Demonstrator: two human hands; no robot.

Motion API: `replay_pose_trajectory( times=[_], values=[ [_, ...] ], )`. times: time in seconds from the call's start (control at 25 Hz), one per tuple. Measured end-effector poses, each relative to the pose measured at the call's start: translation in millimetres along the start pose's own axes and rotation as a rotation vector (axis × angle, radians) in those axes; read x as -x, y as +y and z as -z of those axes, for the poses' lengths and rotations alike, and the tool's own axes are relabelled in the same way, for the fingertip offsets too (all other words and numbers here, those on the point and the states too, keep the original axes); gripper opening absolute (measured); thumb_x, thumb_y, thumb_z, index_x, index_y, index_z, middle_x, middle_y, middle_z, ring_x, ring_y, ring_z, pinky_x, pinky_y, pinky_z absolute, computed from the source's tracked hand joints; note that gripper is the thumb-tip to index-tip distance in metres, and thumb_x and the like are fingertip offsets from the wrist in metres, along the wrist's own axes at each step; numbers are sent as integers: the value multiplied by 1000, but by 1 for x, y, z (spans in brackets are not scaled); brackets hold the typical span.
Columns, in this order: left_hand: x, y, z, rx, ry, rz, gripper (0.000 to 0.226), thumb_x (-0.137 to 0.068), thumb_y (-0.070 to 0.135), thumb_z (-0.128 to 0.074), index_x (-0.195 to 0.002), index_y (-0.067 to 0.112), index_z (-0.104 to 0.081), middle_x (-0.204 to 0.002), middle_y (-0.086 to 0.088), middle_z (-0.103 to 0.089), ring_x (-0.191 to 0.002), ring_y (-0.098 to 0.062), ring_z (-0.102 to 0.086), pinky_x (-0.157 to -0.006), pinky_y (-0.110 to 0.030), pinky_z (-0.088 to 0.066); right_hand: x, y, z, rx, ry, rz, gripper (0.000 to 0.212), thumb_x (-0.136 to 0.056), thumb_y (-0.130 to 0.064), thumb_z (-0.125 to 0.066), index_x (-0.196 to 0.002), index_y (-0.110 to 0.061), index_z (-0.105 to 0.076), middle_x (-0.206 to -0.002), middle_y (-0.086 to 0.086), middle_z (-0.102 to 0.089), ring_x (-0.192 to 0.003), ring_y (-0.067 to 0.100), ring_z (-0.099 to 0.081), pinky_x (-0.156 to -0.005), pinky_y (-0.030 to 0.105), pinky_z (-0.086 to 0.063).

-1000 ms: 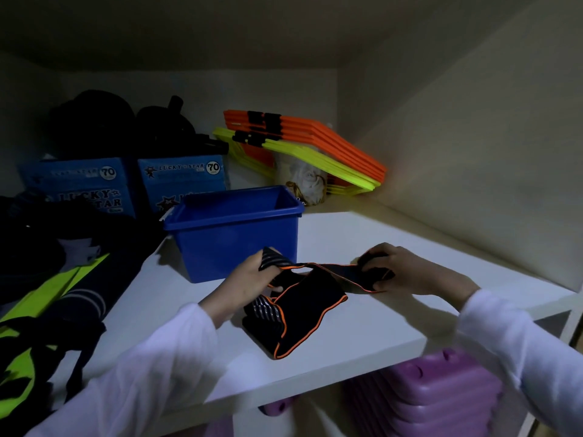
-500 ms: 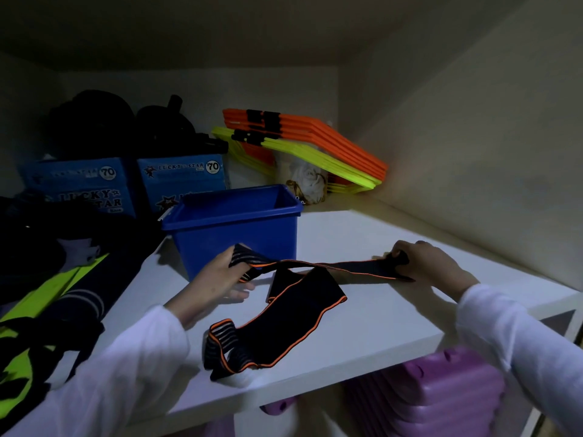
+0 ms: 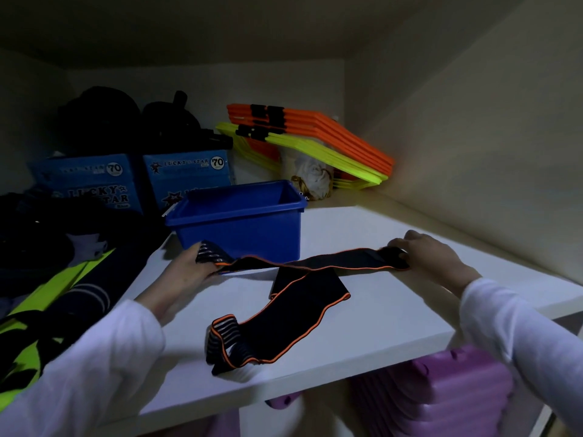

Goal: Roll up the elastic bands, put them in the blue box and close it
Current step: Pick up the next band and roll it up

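A black elastic band with orange edging [image 3: 318,263] is stretched flat across the white shelf [image 3: 394,310] in front of the open blue box [image 3: 239,228]. My left hand [image 3: 192,272] grips its striped left end and my right hand [image 3: 432,257] grips its right end. A second black and orange band [image 3: 284,323] lies loose on the shelf below it, its striped end near the front edge. No lid shows on the box.
Two blue cardboard boxes [image 3: 189,175] and dark bags stand behind the blue box. Orange and yellow flat hurdles [image 3: 315,137] lean in the back corner. Dark and neon-yellow clothing [image 3: 47,294] lies at the left. Purple plastic items [image 3: 441,392] sit on the shelf below.
My hands moved apart and drew one band out straight between them. The second band dropped free and now lies unfolded toward the shelf's front edge.
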State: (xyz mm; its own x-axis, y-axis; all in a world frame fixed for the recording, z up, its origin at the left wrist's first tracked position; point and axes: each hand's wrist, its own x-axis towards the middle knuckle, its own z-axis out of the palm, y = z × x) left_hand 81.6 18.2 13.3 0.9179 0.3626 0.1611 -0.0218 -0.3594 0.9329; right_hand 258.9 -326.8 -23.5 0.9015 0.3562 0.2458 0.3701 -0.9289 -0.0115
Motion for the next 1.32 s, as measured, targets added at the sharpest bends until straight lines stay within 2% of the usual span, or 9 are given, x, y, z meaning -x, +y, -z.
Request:
replay_pose_trajectory(
  times=[0.16, 0.32, 0.44, 0.56, 0.64, 0.76, 0.92, 1.08, 1.32],
  values=[
    [4, -7, 13, -288, -129, -92, 21, -73, -19, -60, -72, 2, -57, -66, -4, -59, -53, 1, -54, -52, -6, -41, -5, -2, -1, 16, -55, 120, 34, -93, -30, -46, -126, -31, -55, -123, 5, -55, -115, 24, -50, -86, 32, -44],
    [1, -25, 20, -568, -161, -109, 8, -76, -1, -69, -74, 2, -62, -75, -12, -66, -69, -18, -60, -68, -23, -50, -14, 4, -1, 13, -96, 70, 32, -92, -22, -43, -119, -20, -61, -118, 8, -57, -109, 25, -55, -86, 32, -44],
    [-1, -28, 24, -688, -164, -57, 4, -78, 0, -66, -80, 2, -65, -87, -17, -69, -82, -27, -62, -68, -21, -43, -19, 3, -5, 74, -62, 29, 30, -90, -19, -44, -109, -9, -64, -111, 12, -62, -103, 28, -58, -80, 33, -46],
    [4, -20, 20, -741, -261, -14, 23, -81, -6, -58, -88, 16, -60, -94, -11, -63, -86, -21, -58, -66, -9, -39, -15, -5, -4, 115, -30, 8, 29, -89, -20, -44, -107, -9, -64, -111, 11, -62, -104, 27, -57, -72, 29, -44],
    [7, -14, 13, -777, -224, -89, 29, -85, -3, -53, -103, 20, -54, -110, -7, -57, -101, -17, -54, -76, -8, -38, -4, -18, 5, 74, 31, 105, 30, -89, -24, -46, -112, -15, -63, -115, 8, -58, -111, 25, -53, -82, 31, -47],
    [10, -2, -2, -901, -137, -234, 48, -89, 7, -48, -134, 23, -42, -151, -4, -29, -139, -19, -30, -108, -24, -26, 23, -55, 28, -147, 34, 415, 34, -89, -21, -52, -122, -19, -60, -124, 3, -55, -119, 20, -51, -97, 30, -42],
    [22, 18, -37, -834, -350, -382, 34, -93, 20, -49, -125, 25, -55, -150, 3, -33, -137, -10, -31, -104, -17, -23, 49, -95, 42, -434, -210, 664, 43, -85, -18, -63, -127, -20, -57, -130, 0, -53, -120, 12, -50, -104, 22, -38],
    [35, 16, -59, -799, -532, -383, 41, -87, 43, -56, -125, 29, -55, -145, 7, -38, -136, -2, -30, -100, -9, -19, 50, -101, 31, -316, -276, 661, 53, -86, -24, -60, -137, -21, -46, -142, -5, -40, -130, 9, -39, -88, -2, -27],
    [40, 5, -74, -836, -614, -339, 52, -82, 47, -61, -130, 35, -46, -149, 9, -27, -138, -7, -23, -105, -16, -18, 49, -100, 20, -256, -157, 686, 43, -87, -24, -57, -129, -15, -56, -133, 4, -55, -124, 17, -48, -102, 24, -38]
  ],
)
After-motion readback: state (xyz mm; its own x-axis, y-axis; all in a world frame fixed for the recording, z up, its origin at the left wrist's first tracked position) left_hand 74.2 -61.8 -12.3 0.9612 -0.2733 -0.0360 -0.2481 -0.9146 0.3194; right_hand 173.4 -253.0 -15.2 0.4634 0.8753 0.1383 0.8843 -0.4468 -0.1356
